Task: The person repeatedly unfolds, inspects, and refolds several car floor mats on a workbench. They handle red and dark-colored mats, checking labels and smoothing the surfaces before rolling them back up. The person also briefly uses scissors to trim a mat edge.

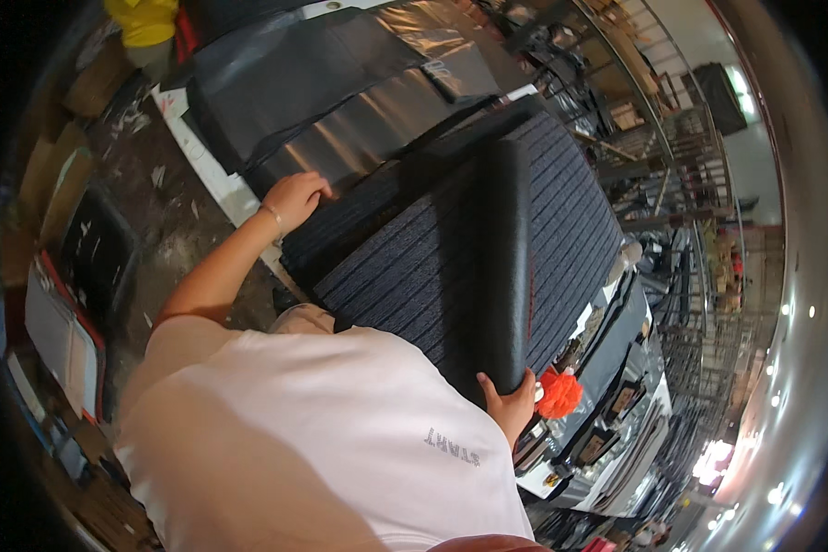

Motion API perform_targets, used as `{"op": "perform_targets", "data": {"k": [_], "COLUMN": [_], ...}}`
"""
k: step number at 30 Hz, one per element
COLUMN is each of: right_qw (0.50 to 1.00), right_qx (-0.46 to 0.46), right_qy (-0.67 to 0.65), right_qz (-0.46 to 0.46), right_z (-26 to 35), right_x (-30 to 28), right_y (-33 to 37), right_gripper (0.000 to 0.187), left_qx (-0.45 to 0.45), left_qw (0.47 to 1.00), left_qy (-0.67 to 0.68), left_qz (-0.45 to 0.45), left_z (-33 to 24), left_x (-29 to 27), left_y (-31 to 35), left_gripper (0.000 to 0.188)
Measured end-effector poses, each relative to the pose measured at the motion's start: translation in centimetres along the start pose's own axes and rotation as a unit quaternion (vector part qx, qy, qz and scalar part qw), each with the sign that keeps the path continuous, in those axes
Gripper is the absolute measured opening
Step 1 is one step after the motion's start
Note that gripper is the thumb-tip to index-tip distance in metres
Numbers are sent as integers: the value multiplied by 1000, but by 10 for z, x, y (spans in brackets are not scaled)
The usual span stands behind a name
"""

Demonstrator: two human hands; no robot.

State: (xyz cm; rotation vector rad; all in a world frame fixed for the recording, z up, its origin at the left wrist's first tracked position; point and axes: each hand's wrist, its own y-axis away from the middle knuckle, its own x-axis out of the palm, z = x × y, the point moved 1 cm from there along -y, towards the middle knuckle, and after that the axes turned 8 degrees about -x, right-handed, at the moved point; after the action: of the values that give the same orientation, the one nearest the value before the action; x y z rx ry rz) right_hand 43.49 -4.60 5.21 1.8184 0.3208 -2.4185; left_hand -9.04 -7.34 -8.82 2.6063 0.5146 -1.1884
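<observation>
Bright ceiling lights (776,494), sheen on black sheeting (340,147), shadowed ribbed mat (405,267), fisheye-bent dark edges

You're in a workshop or factory hall: crowded metal racks (664,143) upper right, worktable (199,152) upper left, scrap-littered floor (177,235) left.
</observation>
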Motion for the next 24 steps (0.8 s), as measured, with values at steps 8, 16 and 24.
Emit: {"op": "perform_targets", "data": {"k": [8,16,24], "right_qw": [973,959,953], "right_qx": [190,258,226], "right_qy": [-122,-111,-195], "right_qz": [-37,22,55], "right_z": [-30,-39,-64], "right_x": [4,0,6], "right_y": [41,33,24], "right_gripper": [82,97,101], "left_qx": [317,363,352], "left_qw": [948,905,906], "left_qy": [18,-193,-222], "left_qz": [23,105,73], "left_z": [-200,-225,-222], "left_x": [82,134,135], "left_y": [47,42,46], "left_gripper": [49,70,67]}}
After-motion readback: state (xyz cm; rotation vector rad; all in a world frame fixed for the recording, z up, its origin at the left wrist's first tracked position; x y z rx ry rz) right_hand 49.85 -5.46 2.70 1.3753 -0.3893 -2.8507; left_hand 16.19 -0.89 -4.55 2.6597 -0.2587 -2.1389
